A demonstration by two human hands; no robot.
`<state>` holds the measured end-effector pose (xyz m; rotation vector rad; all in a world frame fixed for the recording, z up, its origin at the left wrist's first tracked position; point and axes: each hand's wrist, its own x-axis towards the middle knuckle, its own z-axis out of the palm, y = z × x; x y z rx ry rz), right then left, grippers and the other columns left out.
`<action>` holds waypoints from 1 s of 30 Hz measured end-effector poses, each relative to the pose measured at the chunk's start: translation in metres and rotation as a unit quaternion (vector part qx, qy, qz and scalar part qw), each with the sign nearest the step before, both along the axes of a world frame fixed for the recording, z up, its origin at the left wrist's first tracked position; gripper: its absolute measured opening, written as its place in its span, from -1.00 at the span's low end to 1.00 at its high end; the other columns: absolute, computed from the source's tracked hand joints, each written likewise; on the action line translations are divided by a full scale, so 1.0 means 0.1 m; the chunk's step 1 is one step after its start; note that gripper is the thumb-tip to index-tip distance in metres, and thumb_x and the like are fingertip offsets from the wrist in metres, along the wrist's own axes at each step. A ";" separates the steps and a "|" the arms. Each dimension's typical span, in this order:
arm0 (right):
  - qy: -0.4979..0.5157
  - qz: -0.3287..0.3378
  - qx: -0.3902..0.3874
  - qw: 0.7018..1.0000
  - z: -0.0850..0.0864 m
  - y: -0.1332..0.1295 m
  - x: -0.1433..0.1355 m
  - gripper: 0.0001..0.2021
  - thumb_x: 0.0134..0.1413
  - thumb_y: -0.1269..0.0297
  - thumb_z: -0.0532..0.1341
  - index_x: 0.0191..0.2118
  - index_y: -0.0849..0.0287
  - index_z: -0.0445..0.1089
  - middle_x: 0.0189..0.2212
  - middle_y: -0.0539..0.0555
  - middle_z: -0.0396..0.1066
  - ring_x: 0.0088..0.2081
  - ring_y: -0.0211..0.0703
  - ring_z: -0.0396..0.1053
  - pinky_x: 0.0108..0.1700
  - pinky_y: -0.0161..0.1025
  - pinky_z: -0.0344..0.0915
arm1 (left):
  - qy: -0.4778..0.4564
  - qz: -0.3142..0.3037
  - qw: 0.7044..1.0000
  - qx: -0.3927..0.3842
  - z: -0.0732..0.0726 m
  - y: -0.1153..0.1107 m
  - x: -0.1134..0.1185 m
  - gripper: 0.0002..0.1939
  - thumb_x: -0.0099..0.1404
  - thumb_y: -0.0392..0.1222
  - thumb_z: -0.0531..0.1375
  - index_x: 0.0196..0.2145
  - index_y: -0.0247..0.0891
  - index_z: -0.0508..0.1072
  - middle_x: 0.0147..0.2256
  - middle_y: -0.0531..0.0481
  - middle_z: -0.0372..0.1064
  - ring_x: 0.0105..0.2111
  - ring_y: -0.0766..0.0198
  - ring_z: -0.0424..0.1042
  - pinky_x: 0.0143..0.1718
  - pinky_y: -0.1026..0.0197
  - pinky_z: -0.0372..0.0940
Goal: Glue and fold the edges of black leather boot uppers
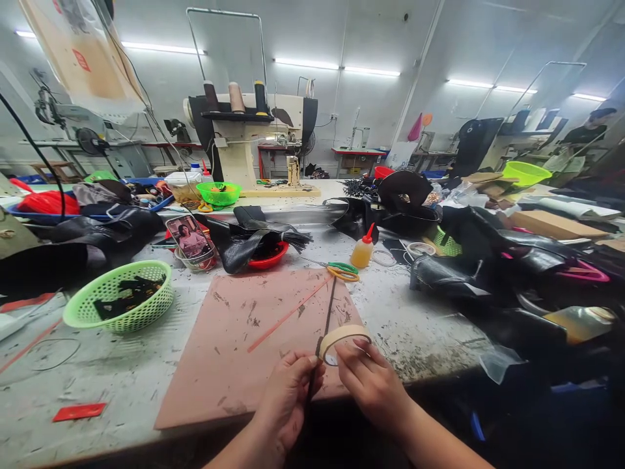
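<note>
My left hand (295,384) pinches a thin black strip (331,306) near the front edge of a pink board (234,371). The strip runs away from me across the board toward the scissors. In my right hand (372,374) is a roll of masking tape (342,333), its ring tilted and its near side touching or very close to the strip by my left fingertips. Green-and-orange scissors (343,271) lie at the board's far edge. A thin red strip (288,316) rests diagonally on the board.
A green basket (163,296) with black pieces stands left, a glue bottle (362,253) beyond the board. A phone (189,238) leans in a container. Black leather pieces (454,280) heap up at right. A sewing machine (254,130) stands behind; a person (588,133) is far right.
</note>
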<state>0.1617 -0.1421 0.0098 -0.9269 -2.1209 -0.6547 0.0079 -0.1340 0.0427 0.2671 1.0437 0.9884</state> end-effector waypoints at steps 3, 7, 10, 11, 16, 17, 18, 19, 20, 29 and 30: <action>0.009 0.002 -0.001 1.000 -0.01 -0.01 0.00 -0.66 0.11 0.60 -0.11 -0.36 0.27 0.40 -0.35 0.15 0.49 -0.30 -0.18 0.41 -0.02 -0.20 0.20 | -0.008 0.022 1.000 0.011 0.01 0.00 0.02 -0.84 -0.04 -0.48 0.21 -0.64 -0.35 0.31 -0.63 0.05 0.28 -0.59 0.44 0.30 -0.48 0.43 0.28; 0.028 -0.008 -0.006 1.000 0.00 -0.01 0.01 -0.64 0.13 0.60 -0.13 -0.33 0.29 0.40 -0.38 0.13 0.49 -0.31 -0.19 0.42 -0.02 -0.22 0.18 | -0.005 0.036 0.999 -0.014 0.04 -0.02 0.00 -0.84 0.00 -0.48 0.20 -0.62 -0.34 0.32 -0.61 0.06 0.29 -0.57 0.42 0.32 -0.50 0.41 0.29; 0.019 -0.014 -0.007 1.000 0.00 -0.02 0.03 -0.64 0.14 0.58 -0.13 -0.34 0.27 0.40 -0.38 0.13 0.49 -0.32 -0.19 0.42 -0.03 -0.23 0.18 | 0.001 0.023 0.999 -0.042 0.06 -0.05 -0.01 -0.87 0.01 -0.45 0.22 -0.57 -0.33 0.33 -0.54 0.04 0.33 -0.48 0.35 0.39 -0.51 0.38 0.30; 0.012 -0.015 -0.007 1.000 0.00 -0.02 0.04 -0.64 0.14 0.57 -0.13 -0.35 0.27 0.40 -0.38 0.13 0.49 -0.32 -0.19 0.42 -0.03 -0.23 0.18 | -0.001 0.018 0.999 -0.046 0.06 -0.06 -0.01 -0.87 0.00 -0.45 0.23 -0.56 -0.32 0.34 -0.53 0.05 0.33 -0.46 0.32 0.40 -0.51 0.37 0.30; -0.010 -0.004 0.001 1.000 0.02 -0.02 0.06 -0.65 0.12 0.59 -0.11 -0.37 0.27 0.40 -0.36 0.15 0.49 -0.30 -0.17 0.42 -0.03 -0.22 0.18 | -0.005 -0.005 1.000 -0.026 0.05 -0.06 0.02 -0.82 -0.11 -0.42 0.30 -0.61 -0.32 0.32 -0.59 0.03 0.32 -0.50 0.35 0.37 -0.49 0.38 0.28; -0.012 0.001 0.002 1.000 0.03 -0.01 0.06 -0.66 0.11 0.60 -0.10 -0.36 0.28 0.40 -0.35 0.16 0.49 -0.29 -0.16 0.42 -0.04 -0.22 0.19 | -0.005 -0.001 1.000 -0.015 0.04 -0.05 0.02 -0.81 -0.15 -0.41 0.31 -0.63 -0.33 0.32 -0.60 0.03 0.31 -0.51 0.37 0.35 -0.47 0.39 0.27; -0.011 0.006 0.001 1.000 0.02 -0.01 0.06 -0.67 0.09 0.61 -0.09 -0.34 0.29 0.40 -0.34 0.17 0.49 -0.28 -0.15 0.42 -0.04 -0.22 0.20 | -0.006 0.005 1.000 -0.005 0.04 -0.05 0.03 -0.79 -0.20 -0.40 0.33 -0.64 -0.34 0.32 -0.61 0.04 0.30 -0.52 0.38 0.34 -0.46 0.39 0.27; -0.005 0.013 -0.009 1.000 0.02 -0.02 0.06 -0.68 0.07 0.62 -0.08 -0.30 0.30 0.40 -0.33 0.18 0.49 -0.27 -0.14 0.42 -0.03 -0.21 0.20 | -0.009 0.010 1.000 0.006 0.04 -0.04 0.04 -0.78 -0.23 -0.39 0.34 -0.65 -0.34 0.32 -0.62 0.05 0.29 -0.54 0.40 0.32 -0.45 0.39 0.26; 0.013 0.021 -0.030 0.999 0.00 -0.03 0.05 -0.68 0.05 0.62 -0.07 -0.25 0.31 0.39 -0.31 0.20 0.49 -0.26 -0.13 0.42 -0.02 -0.19 0.21 | -0.011 0.013 1.000 0.020 0.03 -0.04 0.04 -0.76 -0.26 -0.36 0.35 -0.67 -0.34 0.32 -0.64 0.06 0.28 -0.56 0.41 0.29 -0.45 0.40 0.24; 0.663 0.132 -0.480 0.559 -0.05 -0.13 -0.36 -0.69 0.07 0.15 0.05 -0.14 0.19 0.36 -0.26 0.17 0.46 -0.21 0.00 0.42 -0.20 -0.05 0.37 | 0.027 -0.049 0.992 0.109 0.00 -0.07 0.06 -0.70 -0.29 -0.20 0.38 -0.70 -0.30 0.29 -0.68 0.09 0.24 -0.57 0.40 0.19 -0.45 0.35 0.12; 0.685 0.114 -0.462 0.552 -0.04 -0.12 -0.39 -0.71 0.05 0.14 0.08 -0.18 0.19 0.37 -0.29 0.15 0.45 -0.24 -0.02 0.42 -0.20 -0.06 0.37 | 0.031 -0.053 0.992 0.112 0.00 -0.07 0.06 -0.70 -0.29 -0.19 0.38 -0.70 -0.30 0.30 -0.68 0.09 0.24 -0.57 0.39 0.18 -0.44 0.34 0.12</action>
